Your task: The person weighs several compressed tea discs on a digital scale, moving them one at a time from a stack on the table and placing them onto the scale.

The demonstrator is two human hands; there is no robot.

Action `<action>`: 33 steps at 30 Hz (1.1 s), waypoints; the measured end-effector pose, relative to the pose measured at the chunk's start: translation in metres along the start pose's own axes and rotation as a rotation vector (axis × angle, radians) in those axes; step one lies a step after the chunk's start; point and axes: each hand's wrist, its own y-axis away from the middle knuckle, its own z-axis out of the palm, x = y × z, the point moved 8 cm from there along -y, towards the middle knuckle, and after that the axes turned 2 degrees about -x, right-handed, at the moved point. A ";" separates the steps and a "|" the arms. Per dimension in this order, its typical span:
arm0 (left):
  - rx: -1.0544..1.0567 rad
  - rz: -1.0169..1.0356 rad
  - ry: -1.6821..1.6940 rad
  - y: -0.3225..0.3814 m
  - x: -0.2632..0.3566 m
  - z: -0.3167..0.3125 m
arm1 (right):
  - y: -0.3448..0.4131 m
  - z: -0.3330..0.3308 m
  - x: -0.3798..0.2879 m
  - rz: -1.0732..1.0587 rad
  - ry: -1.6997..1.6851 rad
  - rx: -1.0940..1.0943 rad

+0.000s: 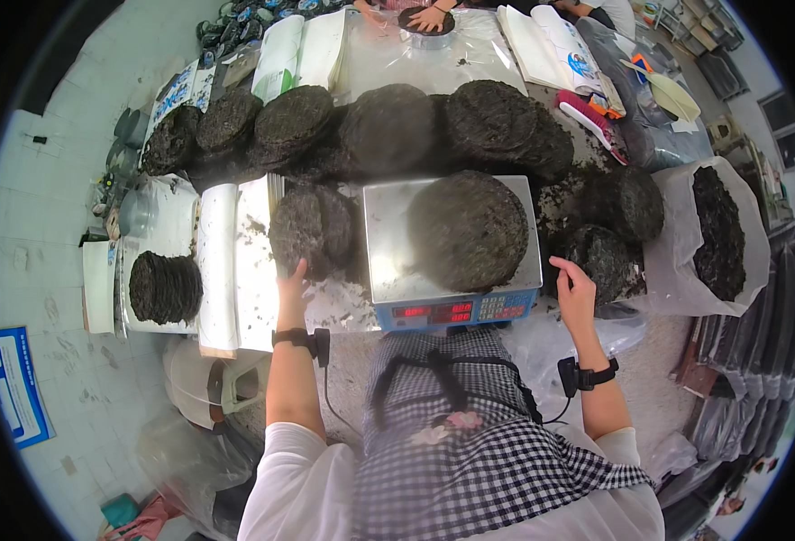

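On the steel plate of a blue digital scale lies a round sheet of dark dried seaweed. Left of the scale, my left hand touches the lower edge of a stack of dark round sheets, thumb raised against it; whether it grips the stack is hard to tell. My right hand is just right of the scale, its index finger extended and nothing visible in it. Dark round stacks lie beyond that hand. The scale's red displays are lit.
Several seaweed stacks line the area behind the scale. White paper bags lie left, beside another stack. An open plastic bag with seaweed stands right. A red brush lies behind. Another person's hands work across the table.
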 end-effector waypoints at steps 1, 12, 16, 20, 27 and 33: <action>0.003 -0.007 0.004 0.001 -0.001 -0.001 | -0.003 0.002 -0.002 -0.001 0.003 -0.008; 0.116 0.174 -0.045 -0.020 0.002 -0.006 | -0.014 0.017 -0.024 0.005 0.006 -0.024; 0.218 0.211 -0.160 -0.034 -0.010 -0.027 | -0.016 0.020 -0.029 0.034 -0.016 -0.020; 0.082 0.378 0.006 0.004 0.022 -0.013 | -0.015 0.008 -0.029 0.010 -0.007 0.055; -0.404 0.445 0.016 0.186 0.109 0.135 | -0.010 -0.008 -0.007 0.054 -0.060 0.122; -0.281 0.803 -0.711 0.219 0.106 0.192 | -0.013 -0.021 -0.010 0.043 -0.056 0.135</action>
